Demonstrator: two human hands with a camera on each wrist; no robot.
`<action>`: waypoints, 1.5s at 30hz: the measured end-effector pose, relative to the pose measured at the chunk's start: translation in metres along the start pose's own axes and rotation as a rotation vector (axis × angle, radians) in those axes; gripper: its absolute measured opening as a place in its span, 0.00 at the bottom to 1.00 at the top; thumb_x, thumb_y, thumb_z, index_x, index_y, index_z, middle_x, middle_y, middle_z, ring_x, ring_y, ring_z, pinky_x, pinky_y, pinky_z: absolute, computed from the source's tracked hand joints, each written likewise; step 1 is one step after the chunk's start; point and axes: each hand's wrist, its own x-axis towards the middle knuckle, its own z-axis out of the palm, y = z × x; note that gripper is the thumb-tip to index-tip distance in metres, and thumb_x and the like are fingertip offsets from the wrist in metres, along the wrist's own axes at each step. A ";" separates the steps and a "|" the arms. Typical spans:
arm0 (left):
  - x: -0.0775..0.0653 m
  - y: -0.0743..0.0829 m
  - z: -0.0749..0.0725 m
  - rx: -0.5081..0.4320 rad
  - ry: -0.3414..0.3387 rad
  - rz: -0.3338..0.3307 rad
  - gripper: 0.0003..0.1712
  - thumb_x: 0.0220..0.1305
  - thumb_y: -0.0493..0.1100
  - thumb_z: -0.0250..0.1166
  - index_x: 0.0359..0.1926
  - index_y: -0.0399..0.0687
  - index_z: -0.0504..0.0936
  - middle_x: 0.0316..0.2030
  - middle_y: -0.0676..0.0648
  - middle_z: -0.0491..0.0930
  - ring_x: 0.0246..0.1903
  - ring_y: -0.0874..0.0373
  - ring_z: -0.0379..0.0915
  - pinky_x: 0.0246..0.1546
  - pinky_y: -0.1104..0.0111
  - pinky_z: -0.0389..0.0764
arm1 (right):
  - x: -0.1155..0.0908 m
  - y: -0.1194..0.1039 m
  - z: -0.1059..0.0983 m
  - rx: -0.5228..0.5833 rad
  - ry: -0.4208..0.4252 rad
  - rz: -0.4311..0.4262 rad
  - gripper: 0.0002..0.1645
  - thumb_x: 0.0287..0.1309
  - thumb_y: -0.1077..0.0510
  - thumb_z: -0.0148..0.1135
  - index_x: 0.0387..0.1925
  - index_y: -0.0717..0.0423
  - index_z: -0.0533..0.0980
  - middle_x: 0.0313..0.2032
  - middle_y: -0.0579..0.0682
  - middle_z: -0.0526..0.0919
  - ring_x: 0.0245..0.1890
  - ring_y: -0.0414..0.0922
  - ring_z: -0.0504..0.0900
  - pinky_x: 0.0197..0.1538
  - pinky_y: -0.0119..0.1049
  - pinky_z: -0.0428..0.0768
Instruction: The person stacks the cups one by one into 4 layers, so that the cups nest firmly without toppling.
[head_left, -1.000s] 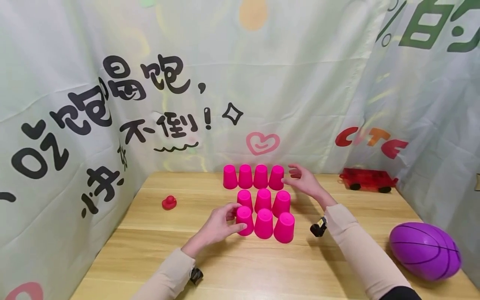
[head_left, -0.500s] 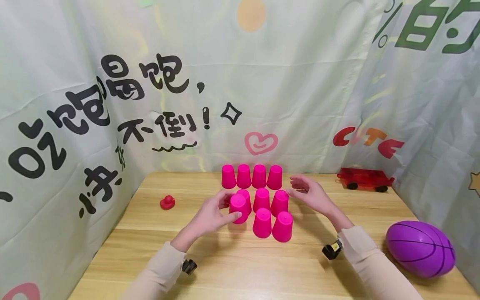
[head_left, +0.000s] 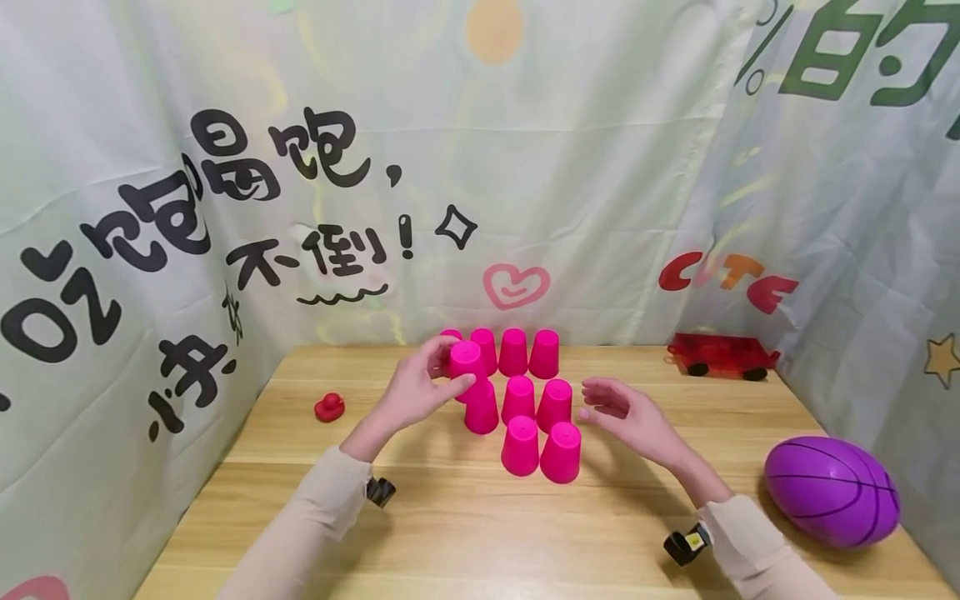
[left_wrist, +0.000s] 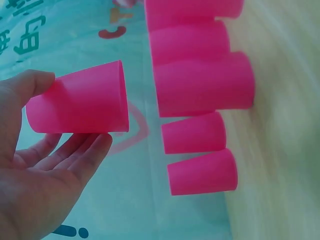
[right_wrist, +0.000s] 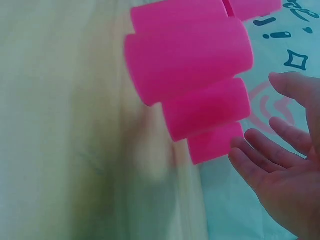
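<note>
My left hand (head_left: 411, 392) grips an upside-down pink plastic cup (head_left: 466, 358) between thumb and fingers. In the left wrist view that held cup (left_wrist: 82, 102) is raised, apart from the other cups. From the head view it overlaps the left middle-row cup (head_left: 482, 414) and part of the back row. Three cups make up the middle row, and a front row has two, including one pink cup (head_left: 521, 447) on its left. Several more stand behind, such as the back-right cup (head_left: 545, 354). My right hand (head_left: 632, 423) hovers beside the right middle-row cup (head_left: 555, 404), fingers relaxed and holding nothing.
On the wooden table (head_left: 450, 542), a small red rubber duck (head_left: 329, 407) sits to the left. A red toy cart (head_left: 723, 357) stands at the back right, and a purple ball (head_left: 832, 492) lies on the right. A printed curtain (head_left: 600, 208) hangs behind.
My left hand has lifted the left front-row cup and carried it up and back over the middle row. My right hand has drawn back toward me from beside the back row.
</note>
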 end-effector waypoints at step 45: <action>0.100 -0.040 0.008 0.077 0.163 -0.226 0.35 0.68 0.44 0.72 0.71 0.40 0.70 0.59 0.34 0.81 0.58 0.39 0.80 0.63 0.51 0.83 | -0.033 0.012 0.037 0.072 -0.194 0.024 0.39 0.62 0.52 0.76 0.70 0.60 0.73 0.59 0.57 0.85 0.57 0.54 0.86 0.63 0.45 0.85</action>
